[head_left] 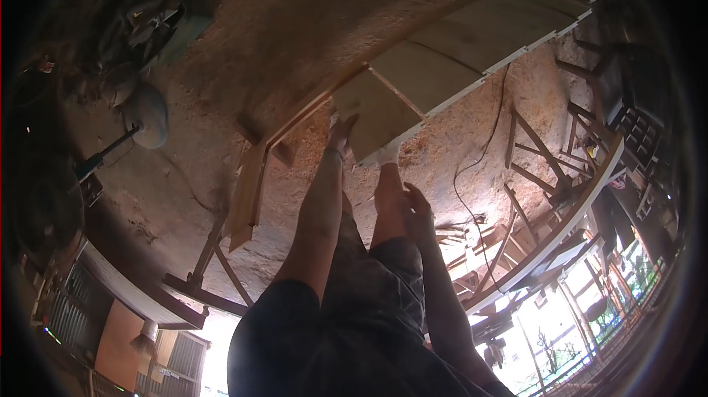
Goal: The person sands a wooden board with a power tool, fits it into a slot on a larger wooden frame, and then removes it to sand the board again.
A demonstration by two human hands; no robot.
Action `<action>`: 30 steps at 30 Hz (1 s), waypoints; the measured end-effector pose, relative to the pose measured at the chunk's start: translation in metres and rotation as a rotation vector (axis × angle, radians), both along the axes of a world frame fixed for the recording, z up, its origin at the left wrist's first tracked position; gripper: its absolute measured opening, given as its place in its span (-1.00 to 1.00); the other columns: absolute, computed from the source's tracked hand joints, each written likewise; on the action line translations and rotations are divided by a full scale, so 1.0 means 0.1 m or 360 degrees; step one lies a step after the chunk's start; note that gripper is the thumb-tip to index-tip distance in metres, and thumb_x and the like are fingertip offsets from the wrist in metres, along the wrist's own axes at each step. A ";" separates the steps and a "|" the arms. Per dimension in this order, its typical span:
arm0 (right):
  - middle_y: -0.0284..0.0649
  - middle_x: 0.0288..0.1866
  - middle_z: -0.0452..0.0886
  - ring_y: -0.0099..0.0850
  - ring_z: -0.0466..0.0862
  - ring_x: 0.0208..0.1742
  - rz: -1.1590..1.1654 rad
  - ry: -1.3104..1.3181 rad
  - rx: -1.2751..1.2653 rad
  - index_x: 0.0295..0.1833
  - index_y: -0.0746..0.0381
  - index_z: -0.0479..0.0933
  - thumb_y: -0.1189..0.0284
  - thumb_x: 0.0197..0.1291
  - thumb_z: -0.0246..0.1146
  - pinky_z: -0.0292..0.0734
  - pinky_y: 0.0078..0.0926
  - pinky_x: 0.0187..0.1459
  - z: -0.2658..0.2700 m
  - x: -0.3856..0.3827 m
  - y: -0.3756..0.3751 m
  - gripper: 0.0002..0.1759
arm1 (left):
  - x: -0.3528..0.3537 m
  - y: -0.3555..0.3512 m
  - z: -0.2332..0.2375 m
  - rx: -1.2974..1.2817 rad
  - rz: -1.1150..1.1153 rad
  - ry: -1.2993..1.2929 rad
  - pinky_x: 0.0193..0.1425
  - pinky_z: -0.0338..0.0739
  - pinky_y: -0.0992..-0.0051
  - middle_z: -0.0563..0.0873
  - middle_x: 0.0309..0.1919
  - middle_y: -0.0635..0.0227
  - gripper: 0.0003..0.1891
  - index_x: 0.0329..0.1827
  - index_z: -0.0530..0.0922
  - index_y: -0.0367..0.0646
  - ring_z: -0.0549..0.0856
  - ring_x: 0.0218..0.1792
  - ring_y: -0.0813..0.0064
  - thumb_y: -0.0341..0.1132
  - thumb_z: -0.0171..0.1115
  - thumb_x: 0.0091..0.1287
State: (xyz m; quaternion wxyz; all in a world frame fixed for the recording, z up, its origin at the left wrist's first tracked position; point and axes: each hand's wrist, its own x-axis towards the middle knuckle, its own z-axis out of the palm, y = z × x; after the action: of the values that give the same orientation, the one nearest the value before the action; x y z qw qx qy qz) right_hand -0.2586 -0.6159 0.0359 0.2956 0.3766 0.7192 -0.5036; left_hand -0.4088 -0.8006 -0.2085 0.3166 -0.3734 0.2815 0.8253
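Flat greenish-brown boards lie in a row reaching up to the far right, with pale edges. The closest board comes up to my feet. My left hand is at the left edge of that board, with a finger or thumb over its top face and the other fingers partly hidden. My right hand is beside my bent knee, its fingers loosely apart, with nothing seen in it.
A long wooden strip runs along the boards' left side to a wooden piece. A dark cable crosses the dirt floor at right. Wooden frames and a long curved-looking beam stand at right. A rounded grey object is at left.
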 end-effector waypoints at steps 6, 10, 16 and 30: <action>-0.08 0.18 0.64 -0.27 0.76 0.07 -0.0975 -0.0280 -0.0859 0.55 0.12 0.28 0.10 0.49 0.28 0.70 -0.30 -0.09 -0.07 -1.11 -0.10 -0.33 | -0.18 -0.04 0.27 -0.0002 0.0043 -0.0099 0.22 0.74 0.34 0.64 0.29 0.18 -0.51 0.49 0.38 -0.20 0.71 0.21 0.28 -0.40 0.23 0.54; -0.02 -0.03 0.70 -0.27 0.81 -0.25 -0.0769 -0.0173 -0.0522 0.34 0.18 0.48 0.12 0.46 0.30 0.69 -0.43 -0.45 -0.38 -1.55 -0.35 -0.49 | -0.13 -0.07 0.26 -0.0008 0.0023 -0.0059 0.14 0.75 0.35 0.68 0.22 0.20 -0.47 0.49 0.40 -0.20 0.75 0.11 0.36 -0.25 0.29 0.54; -0.02 -0.12 0.71 -0.29 0.82 -0.39 -0.0352 -0.0010 -0.0266 0.28 0.32 0.47 0.21 0.43 0.30 0.71 -0.47 -0.48 -0.44 -1.89 -0.45 -0.51 | -0.27 -0.17 0.13 0.0070 0.0070 -0.0194 0.14 0.77 0.35 0.68 0.24 0.17 -0.55 0.44 0.44 -0.22 0.74 0.14 0.35 -0.33 0.26 0.54; 0.01 -0.42 0.76 -0.29 0.80 -0.51 -0.0357 -0.0143 0.0119 0.05 0.51 0.63 0.25 0.40 0.21 0.69 -0.38 -0.54 -0.63 -1.25 -0.18 -0.54 | 0.32 0.36 0.03 -0.0712 -0.0193 0.0035 0.47 0.46 0.30 0.38 0.53 0.03 -0.11 0.73 -0.11 -0.14 0.46 0.46 0.18 -0.30 0.28 0.50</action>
State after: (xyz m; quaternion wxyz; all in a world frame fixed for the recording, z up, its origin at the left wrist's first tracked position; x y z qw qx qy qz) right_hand -0.3832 -0.6339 -0.0271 0.2550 0.4876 0.6768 -0.4890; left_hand -0.3763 -0.7645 -0.2051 0.2719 -0.4076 0.4829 0.7258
